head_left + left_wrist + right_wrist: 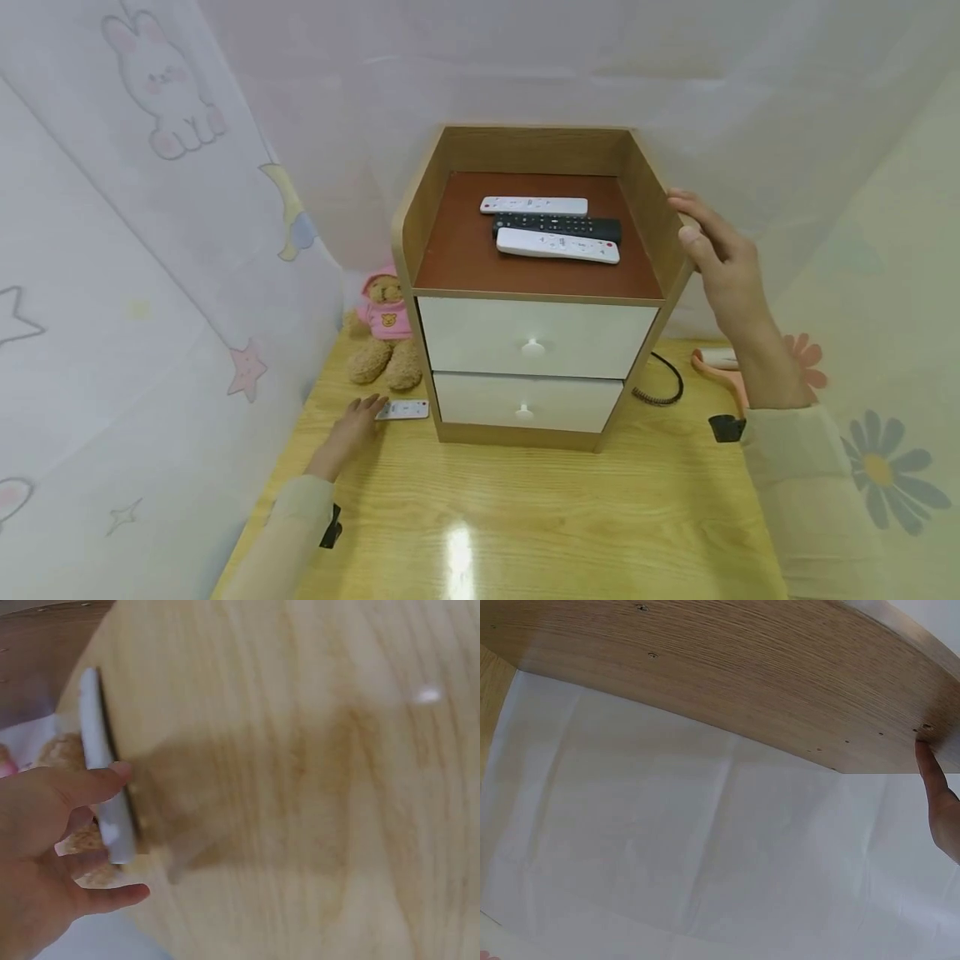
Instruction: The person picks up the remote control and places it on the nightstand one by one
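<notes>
On the wooden table, a white remote control (406, 409) lies face up, left of a small two-drawer cabinet (480, 337). My left hand (351, 435) is at its left end. In the left wrist view my thumb crosses the near long side of the remote (94, 727), with other fingers behind it, pinching it; one finger stays extended. My right hand (726, 271) grips the top edge of the cabinet's right side panel (651, 218). One finger of it lies along the panel's outer face (705, 675) in the right wrist view.
Two white remotes (534, 205) and a black remote (603, 229) lie on the cabinet's reddish top. A teddy bear (387, 321) in pink sits behind my left hand. Right of the cabinet are a coiled black cord (660, 400) and an orange-handled object (722, 375). Patterned curtains surround the table.
</notes>
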Demonstrator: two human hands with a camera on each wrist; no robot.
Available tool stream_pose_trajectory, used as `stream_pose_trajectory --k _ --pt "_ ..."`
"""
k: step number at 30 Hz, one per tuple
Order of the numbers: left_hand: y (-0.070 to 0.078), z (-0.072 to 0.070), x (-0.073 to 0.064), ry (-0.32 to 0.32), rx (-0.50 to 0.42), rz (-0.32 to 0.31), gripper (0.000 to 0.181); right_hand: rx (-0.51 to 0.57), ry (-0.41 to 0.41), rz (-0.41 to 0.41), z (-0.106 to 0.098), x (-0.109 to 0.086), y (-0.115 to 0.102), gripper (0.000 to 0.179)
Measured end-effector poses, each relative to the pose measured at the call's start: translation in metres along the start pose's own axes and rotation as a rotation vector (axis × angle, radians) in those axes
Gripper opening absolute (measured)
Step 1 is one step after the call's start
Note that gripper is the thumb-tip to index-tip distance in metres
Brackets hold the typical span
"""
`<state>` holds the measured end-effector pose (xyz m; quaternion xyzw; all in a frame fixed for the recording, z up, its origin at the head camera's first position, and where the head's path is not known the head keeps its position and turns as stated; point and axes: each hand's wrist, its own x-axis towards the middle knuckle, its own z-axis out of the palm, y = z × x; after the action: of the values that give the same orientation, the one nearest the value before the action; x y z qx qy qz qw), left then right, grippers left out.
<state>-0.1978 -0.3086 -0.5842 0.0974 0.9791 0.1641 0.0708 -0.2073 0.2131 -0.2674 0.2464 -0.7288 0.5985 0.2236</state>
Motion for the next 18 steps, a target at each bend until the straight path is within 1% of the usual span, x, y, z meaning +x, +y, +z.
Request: stream_pose_trajectory --k 3,7,9,12,16,18 --pt "-0.003 0.007 0.003 0.012 0.005 0.006 0.051 0.002 0.003 0.000 0.000 0.000 -0.001 0.037" --pt "-0.008 0.012 0.006 0.085 0.031 0.065 0.050 -0.013 0.008 -0.002 0.005 0.000 -0.009 0.037" --pt "-0.009 0.011 0.009 0.108 0.051 0.091 0.052 -0.014 0.009 -0.004 0.007 -0.001 -0.014 0.037" --pt "-0.011 0.009 0.011 0.105 0.072 0.108 0.051 -0.024 0.009 -0.001 0.006 -0.001 -0.011 0.037" --pt "-0.012 0.006 0.013 0.087 0.090 0.107 0.046 -0.047 0.010 0.005 0.002 0.001 0.001 0.037" --pt "-0.013 0.007 0.014 0.094 0.093 0.107 0.044 -0.051 0.010 0.002 0.001 0.001 0.001 0.038"
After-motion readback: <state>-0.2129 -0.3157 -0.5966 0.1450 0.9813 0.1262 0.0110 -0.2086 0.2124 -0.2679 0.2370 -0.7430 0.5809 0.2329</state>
